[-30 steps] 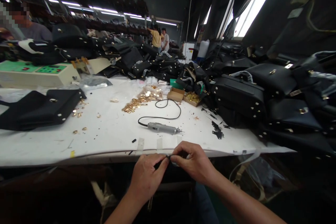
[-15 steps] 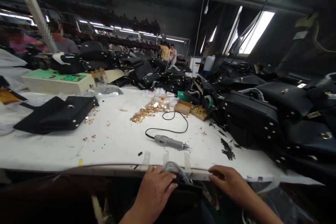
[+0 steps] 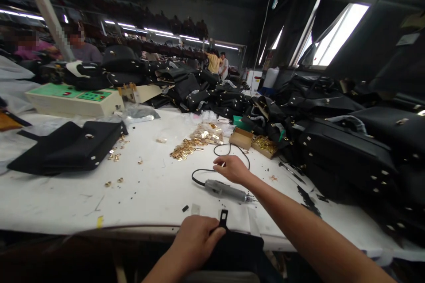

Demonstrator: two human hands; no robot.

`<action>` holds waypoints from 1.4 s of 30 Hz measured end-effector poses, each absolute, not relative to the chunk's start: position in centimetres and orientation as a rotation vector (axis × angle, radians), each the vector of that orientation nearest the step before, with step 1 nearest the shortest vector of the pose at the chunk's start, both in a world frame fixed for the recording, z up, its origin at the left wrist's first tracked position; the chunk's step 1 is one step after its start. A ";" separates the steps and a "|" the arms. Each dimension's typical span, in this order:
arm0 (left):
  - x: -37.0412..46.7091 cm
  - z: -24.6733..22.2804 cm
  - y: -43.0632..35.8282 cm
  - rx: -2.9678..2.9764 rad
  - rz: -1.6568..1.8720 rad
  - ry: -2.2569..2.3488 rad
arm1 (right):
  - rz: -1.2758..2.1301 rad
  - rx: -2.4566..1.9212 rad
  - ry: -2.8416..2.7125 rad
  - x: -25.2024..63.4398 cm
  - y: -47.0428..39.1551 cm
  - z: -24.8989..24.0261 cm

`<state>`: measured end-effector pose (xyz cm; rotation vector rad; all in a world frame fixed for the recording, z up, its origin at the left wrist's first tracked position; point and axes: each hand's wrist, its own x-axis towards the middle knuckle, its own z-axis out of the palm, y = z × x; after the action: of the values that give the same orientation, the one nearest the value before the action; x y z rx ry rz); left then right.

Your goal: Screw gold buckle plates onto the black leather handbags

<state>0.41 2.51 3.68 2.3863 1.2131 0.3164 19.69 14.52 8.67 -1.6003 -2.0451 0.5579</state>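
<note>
Our right hand (image 3: 234, 169) is now reaching forward past the screwdriver (image 3: 226, 190), fingers apart. We are pinching the black strap (image 3: 223, 223), still bare of metal, at the worktop's (image 3: 146, 203) edge in our left hand (image 3: 196, 236).

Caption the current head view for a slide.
Left hand pinches a black slotted tab at the edge of a white table; right hand hovers near a gray corded tool.

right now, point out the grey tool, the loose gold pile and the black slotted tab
Grey tool (image 3: 227, 191): head view, middle of its body.
Loose gold pile (image 3: 185, 149): head view, its centre.
Black slotted tab (image 3: 223, 223): head view, just below the slot.
</note>
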 end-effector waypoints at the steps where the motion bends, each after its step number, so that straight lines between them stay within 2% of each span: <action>1: 0.5 2.8 2.7 2.423 0.352 1.209 | 0.523 -1.632 -2.089 18.8 16.6 8.0; 10: -0.6 -2.0 4.8 2.520 0.939 0.942 | 0.457 -1.827 -2.129 14.9 29.7 1.4; 14: -0.7 -2.6 5.3 2.376 1.017 0.935 | 0.465 -1.854 -2.109 14.6 31.5 -0.2; 18: -0.7 -1.3 5.0 2.285 0.923 0.976 | 0.471 -1.815 -2.060 14.6 31.2 0.4; 21: -0.8 0.3 4.9 2.281 0.797 1.024 | 0.520 -1.745 -2.028 15.4 28.7 2.0; 25: -0.5 1.7 4.7 2.322 0.671 1.092 | 0.787 -1.521 -1.842 18.0 21.2 5.1; 32: 1.6 2.2 3.2 2.198 0.841 1.374 | 1.161 -1.533 -1.510 23.0 6.5 6.7; 42: 4.0 2.5 1.0 2.122 0.946 1.375 | 1.254 -1.457 -1.563 23.5 2.8 7.1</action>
<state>4.00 0.99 2.51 2.1224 1.3749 0.9461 23.48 2.84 7.15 -1.4566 -1.5634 1.2537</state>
